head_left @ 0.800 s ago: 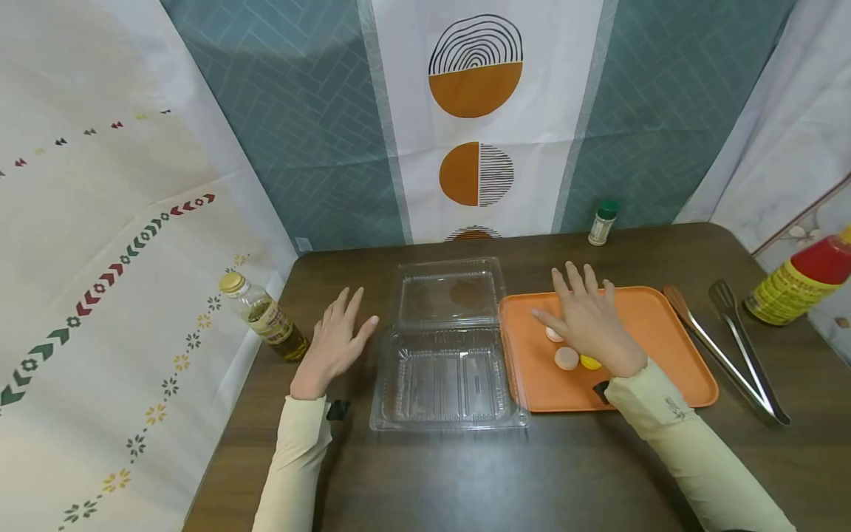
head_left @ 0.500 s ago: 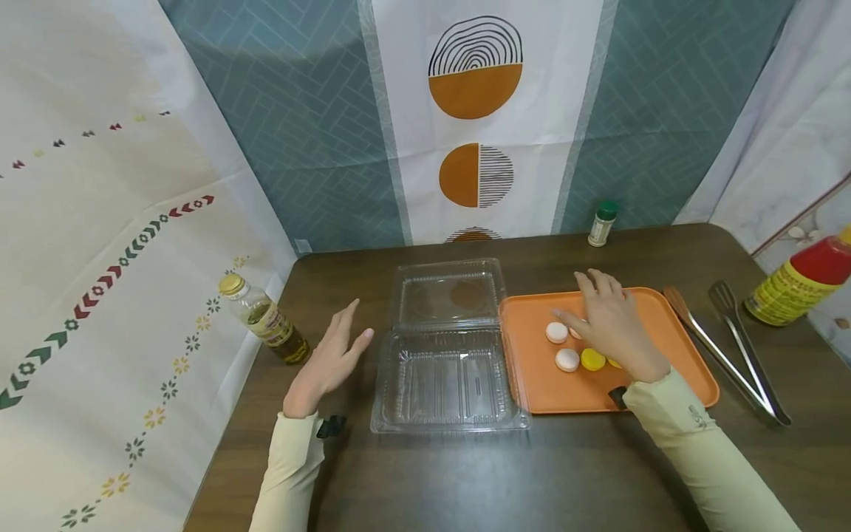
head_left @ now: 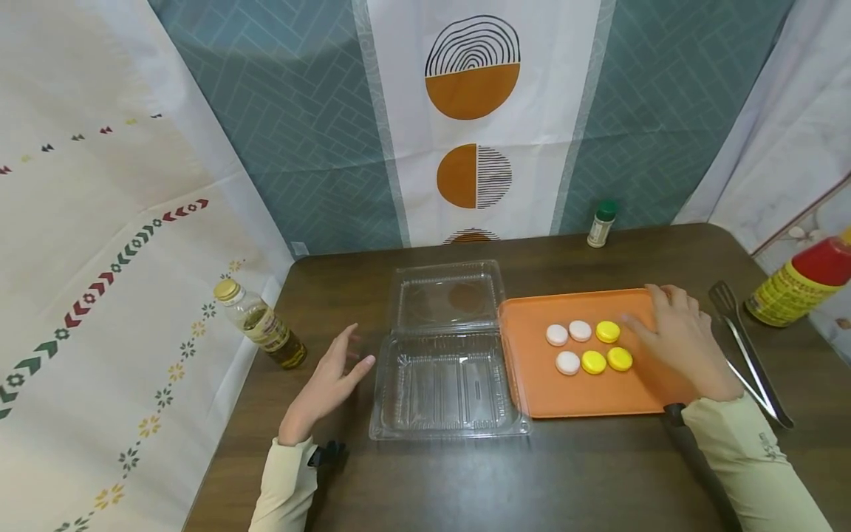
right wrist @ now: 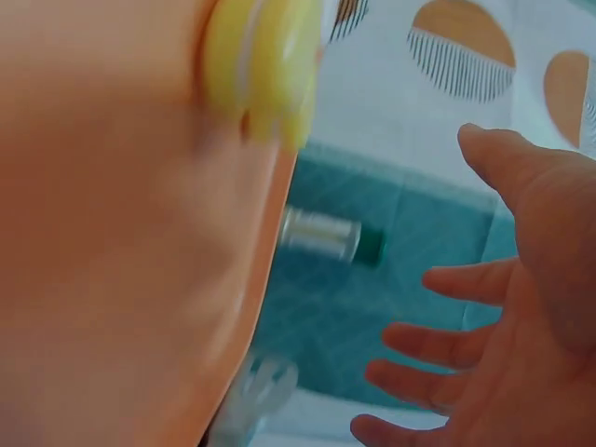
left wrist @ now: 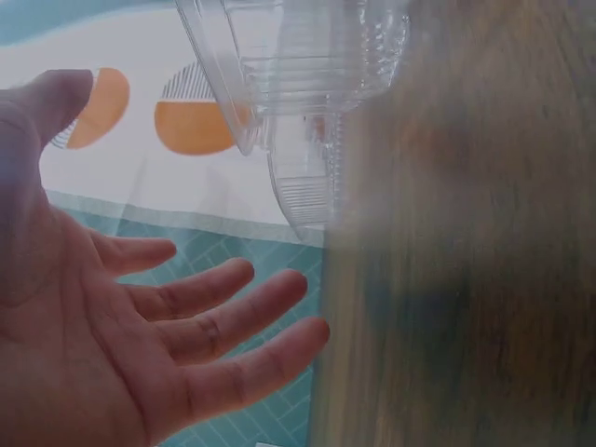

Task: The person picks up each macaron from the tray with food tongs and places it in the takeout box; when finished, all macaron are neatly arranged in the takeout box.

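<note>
My left hand is held above the table, left of the clear plastic clamshell container, with its fingers spread and nothing in them. The container lies with its lid folded back, and its base shows no contents. My right hand hovers over the right side of the orange tray, fingers apart and holding nothing. On the tray sit three pale macarons and three yellow macarons, left of that hand. The right wrist view shows yellow macarons close up. Beyond the tray lie metal tongs, partly hidden by my right hand.
A bottle of oil with a yellow cap stands at the left edge of the wooden table. A green-capped spice jar is at the back right. A bottle with a red and yellow label stands at the right edge.
My right hand has moved right across the tray, uncovering the macarons and covering one arm of the tongs. My left hand has drawn slightly down toward me.
</note>
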